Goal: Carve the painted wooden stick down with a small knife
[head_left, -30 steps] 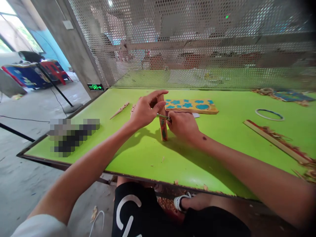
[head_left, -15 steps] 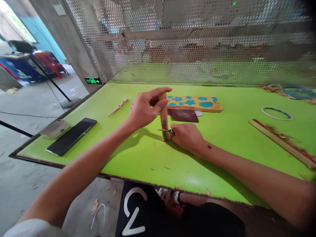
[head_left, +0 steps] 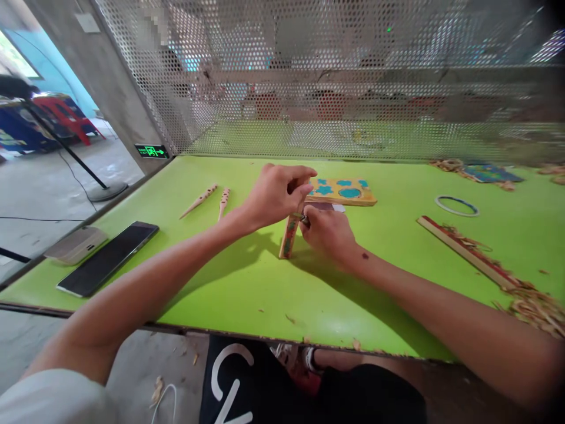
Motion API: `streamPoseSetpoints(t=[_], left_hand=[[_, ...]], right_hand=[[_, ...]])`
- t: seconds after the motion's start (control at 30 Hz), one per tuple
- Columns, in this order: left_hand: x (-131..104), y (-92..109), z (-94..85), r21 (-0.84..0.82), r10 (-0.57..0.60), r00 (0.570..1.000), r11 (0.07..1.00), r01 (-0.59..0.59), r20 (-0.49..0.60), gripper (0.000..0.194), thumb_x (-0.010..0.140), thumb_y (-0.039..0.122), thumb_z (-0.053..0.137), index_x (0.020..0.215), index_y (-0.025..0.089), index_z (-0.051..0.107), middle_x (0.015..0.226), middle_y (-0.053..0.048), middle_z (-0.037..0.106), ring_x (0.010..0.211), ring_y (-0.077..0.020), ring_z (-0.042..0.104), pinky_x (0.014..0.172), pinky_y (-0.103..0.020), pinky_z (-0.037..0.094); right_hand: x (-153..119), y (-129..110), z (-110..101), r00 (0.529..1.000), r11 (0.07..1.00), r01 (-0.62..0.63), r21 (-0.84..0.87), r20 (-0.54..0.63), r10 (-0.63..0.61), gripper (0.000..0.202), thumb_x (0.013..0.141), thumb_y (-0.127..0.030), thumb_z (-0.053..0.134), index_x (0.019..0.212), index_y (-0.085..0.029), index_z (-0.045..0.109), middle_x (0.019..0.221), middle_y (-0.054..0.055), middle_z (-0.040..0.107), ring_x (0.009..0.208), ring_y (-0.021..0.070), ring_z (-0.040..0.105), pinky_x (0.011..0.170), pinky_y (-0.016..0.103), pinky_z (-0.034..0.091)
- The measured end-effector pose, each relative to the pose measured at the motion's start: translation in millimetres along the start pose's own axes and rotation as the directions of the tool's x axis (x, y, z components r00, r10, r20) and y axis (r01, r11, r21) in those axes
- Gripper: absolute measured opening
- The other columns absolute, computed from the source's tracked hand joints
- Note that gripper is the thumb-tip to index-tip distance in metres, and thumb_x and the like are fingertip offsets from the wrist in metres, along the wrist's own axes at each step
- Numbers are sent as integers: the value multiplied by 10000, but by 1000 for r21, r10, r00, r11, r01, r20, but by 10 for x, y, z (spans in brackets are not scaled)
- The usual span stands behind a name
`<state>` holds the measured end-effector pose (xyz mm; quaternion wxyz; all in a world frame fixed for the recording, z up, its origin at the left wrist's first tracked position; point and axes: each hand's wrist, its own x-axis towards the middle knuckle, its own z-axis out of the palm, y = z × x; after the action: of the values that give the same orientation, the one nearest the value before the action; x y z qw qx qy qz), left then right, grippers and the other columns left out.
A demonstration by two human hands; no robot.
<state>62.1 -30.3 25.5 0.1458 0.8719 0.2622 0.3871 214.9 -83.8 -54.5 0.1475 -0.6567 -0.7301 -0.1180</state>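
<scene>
My left hand [head_left: 281, 197] grips the upper end of a narrow wooden strip [head_left: 288, 238], which stands nearly upright with its lower end on the green table. Red and green patches mark the strip's lower face. In my right hand [head_left: 329, 229], closed, is a small knife [head_left: 302, 218], its short blade lying across the strip just under my left fingers. Most of the knife's handle is hidden in the fist. Behind the hands lies a yellow board [head_left: 342, 197] with blue shapes, and partly beneath it a dark reddish-brown sheet [head_left: 321, 206].
Two pointed wooden sticks [head_left: 199, 201] lie left of my hands, near a phone [head_left: 108, 259] and a pale case [head_left: 76, 244]. At right are a ring [head_left: 456, 206], a long wooden strip [head_left: 468, 253] and curled shavings [head_left: 536, 306]. A perforated metal screen [head_left: 282, 94] rises behind the table.
The knife and my right hand have moved up the strip, from near its foot to just below my left fingers. The strip leans more, and the view has shifted right.
</scene>
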Motion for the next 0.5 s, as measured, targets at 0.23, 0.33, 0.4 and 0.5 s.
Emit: streamPoseSetpoints(t=[0.23,0.33,0.4,0.5], left_hand=[[-22,-64,14,-45,-26,999,999,25,-19,233,845,228,611,974,117,770,606,16,593,586,-97,481,624,-245,408],[-31,-66,-10,-79,-35,999,996,35,-1,233,845,220,611,987,111,761,628,15,596,580,-89,463,610,-242,391],[-2,-60,-33,-101,-38,999,994,41,30,208,841,200,608,973,119,747,631,19,578,576,-84,446,592,-237,374],[114,-60,-53,-150,-59,986,985,83,158,50,813,167,649,829,137,685,605,36,514,557,-74,410,551,-223,333]], right_hand=[[-44,-19,143,1000,999,-20,50,13,19,232,933,-298,459,925,-163,648,712,73,681,608,201,576,568,319,225],[-66,-22,170,1000,997,-9,73,22,8,212,915,-276,467,890,-164,646,695,69,678,601,192,567,569,316,219],[-78,-17,182,1000,995,-1,98,10,0,201,904,-264,471,864,-170,644,682,65,671,598,185,555,572,311,224],[-63,9,188,1000,991,-1,131,-5,2,192,887,-259,482,815,-181,642,667,60,660,602,178,538,577,303,234]])
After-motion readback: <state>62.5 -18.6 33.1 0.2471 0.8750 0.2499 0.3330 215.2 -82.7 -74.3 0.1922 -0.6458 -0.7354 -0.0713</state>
